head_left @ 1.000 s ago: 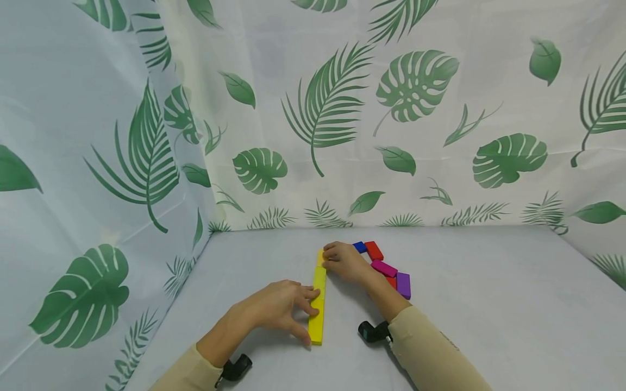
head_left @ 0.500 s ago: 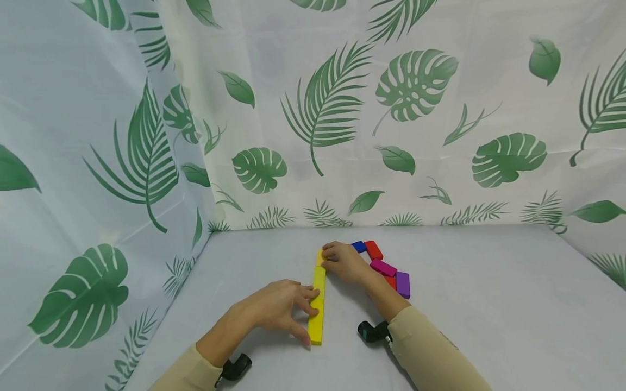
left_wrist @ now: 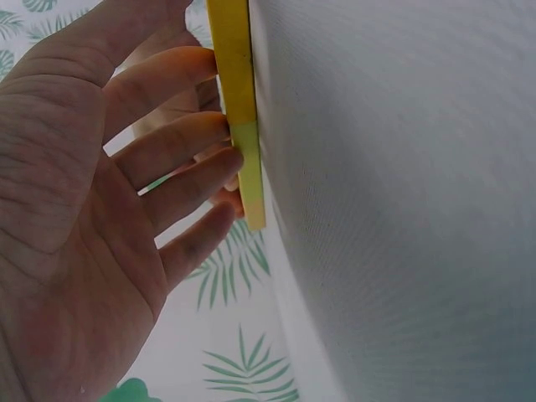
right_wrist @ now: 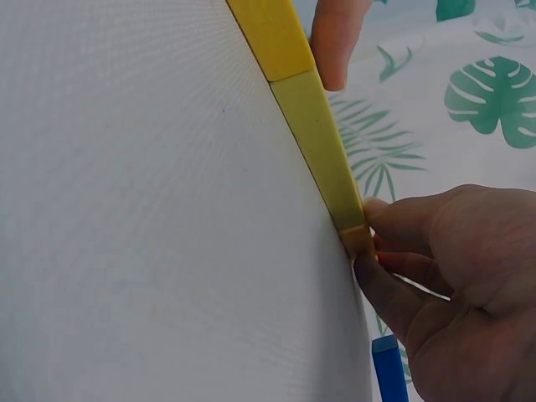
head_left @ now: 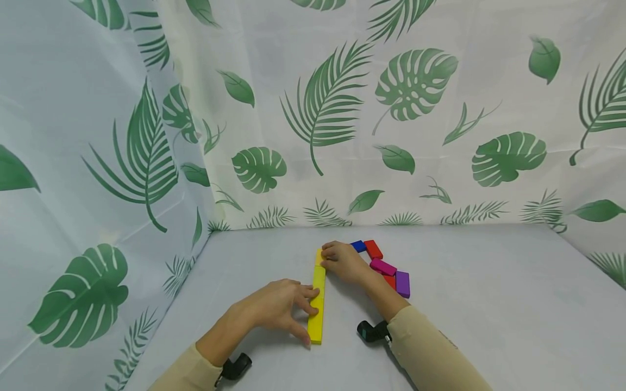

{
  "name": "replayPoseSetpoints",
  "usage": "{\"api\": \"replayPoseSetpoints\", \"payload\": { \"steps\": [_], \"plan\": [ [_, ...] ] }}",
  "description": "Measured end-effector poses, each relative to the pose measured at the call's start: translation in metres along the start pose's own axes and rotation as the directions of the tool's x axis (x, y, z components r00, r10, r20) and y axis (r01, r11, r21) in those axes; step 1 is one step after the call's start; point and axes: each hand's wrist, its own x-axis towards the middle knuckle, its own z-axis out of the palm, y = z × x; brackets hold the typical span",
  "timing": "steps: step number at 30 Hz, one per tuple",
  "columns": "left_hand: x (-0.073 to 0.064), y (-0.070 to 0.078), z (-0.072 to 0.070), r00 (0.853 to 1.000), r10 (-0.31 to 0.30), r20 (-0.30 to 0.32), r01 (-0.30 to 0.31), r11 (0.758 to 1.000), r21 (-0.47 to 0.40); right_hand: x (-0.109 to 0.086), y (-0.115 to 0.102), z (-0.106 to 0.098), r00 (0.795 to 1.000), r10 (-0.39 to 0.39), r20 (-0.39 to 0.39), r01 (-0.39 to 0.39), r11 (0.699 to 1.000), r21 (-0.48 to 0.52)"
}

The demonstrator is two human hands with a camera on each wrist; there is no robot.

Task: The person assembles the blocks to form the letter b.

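Several yellow blocks lie end to end in a straight row across the white tabletop. The near yellow block [head_left: 315, 328], a paler middle block [head_left: 319, 279] and a short far block [head_left: 319, 258] appear in the head view. My right hand [head_left: 346, 263] pinches the far block between thumb and fingers; the right wrist view shows this orange-yellow end piece [right_wrist: 357, 242] partly covered by the fingertips. Along the row's left side, my left hand [head_left: 283, 305] is spread, its fingertips [left_wrist: 219, 124] touching the blocks and its thumb beside the near end.
Right of the row lie a blue block [head_left: 358, 246], a red block [head_left: 373, 249], a magenta block [head_left: 383, 267], another red block [head_left: 389, 282] and a purple block [head_left: 402, 284]. My right forearm passes close to them. A leaf-printed curtain [head_left: 342, 195] borders the table [head_left: 489, 304].
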Motion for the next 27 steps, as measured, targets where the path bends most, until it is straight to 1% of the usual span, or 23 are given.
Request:
{"api": "replayPoseSetpoints", "payload": {
  "steps": [10,17,27],
  "plan": [
    [0.0005,-0.001,0.0002,1.0,0.002,0.001,-0.002,1.0,-0.013,0.001,0.0003,0.0005,1.0,-0.014,0.0,0.014,1.0,-0.012],
    [0.0006,-0.0003,0.0002,1.0,0.01,-0.002,-0.01,1.0,-0.005,-0.0001,-0.0019,-0.0003,0.999,-0.036,0.002,0.036,0.999,-0.012],
    [0.001,-0.0003,0.001,1.0,-0.001,0.001,0.001,1.0,-0.007,0.0013,0.0001,0.0008,1.0,-0.03,0.007,0.03,0.999,-0.03]
  ]
}}
